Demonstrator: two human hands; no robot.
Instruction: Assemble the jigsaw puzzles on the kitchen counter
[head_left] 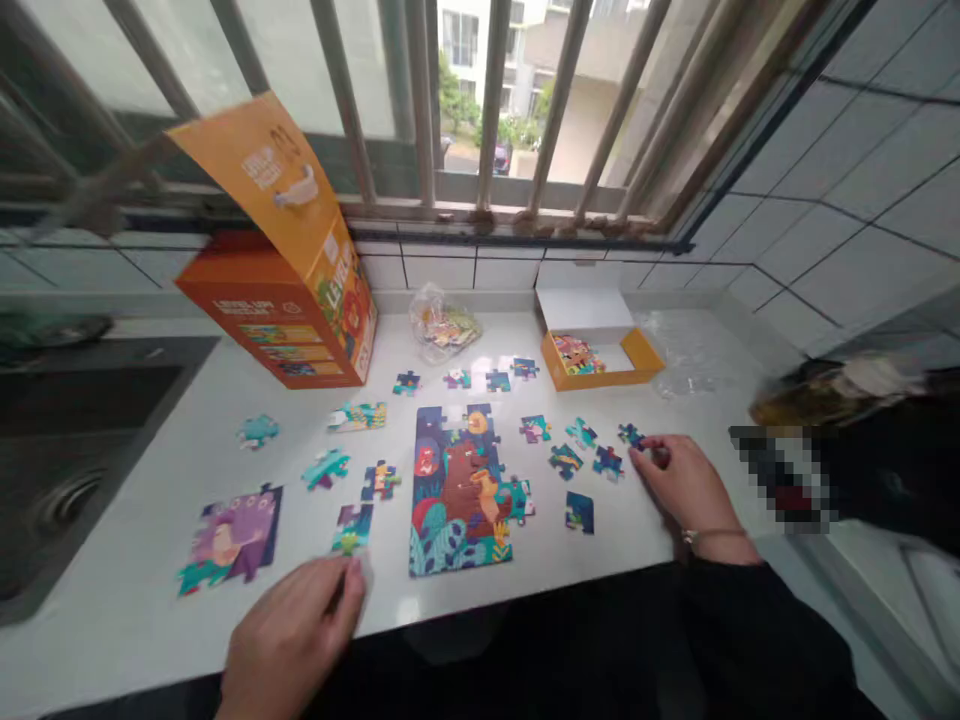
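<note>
My right hand (682,485) pinches a small dark-blue puzzle piece (631,435) between thumb and fingers at the right of the counter. My left hand (292,625) is closed, its fingers curled by the front edge; what they hold, if anything, is hidden. Just beyond its fingertips lies a purple and green puzzle piece (353,526); whether they touch is unclear. Between the hands is a partly joined puzzle (461,490) with a brown bear-like figure. Several loose pieces surround it, among them a dark-blue corner piece (580,512). A joined purple section (234,538) lies at the left.
An orange puzzle box (277,320) stands with its lid raised at the back left. Near the wall are a clear bag of pieces (444,325) and a small open yellow box (606,378) holding pieces. Clear plastic wrap (682,355) and a sink (82,430) flank the counter.
</note>
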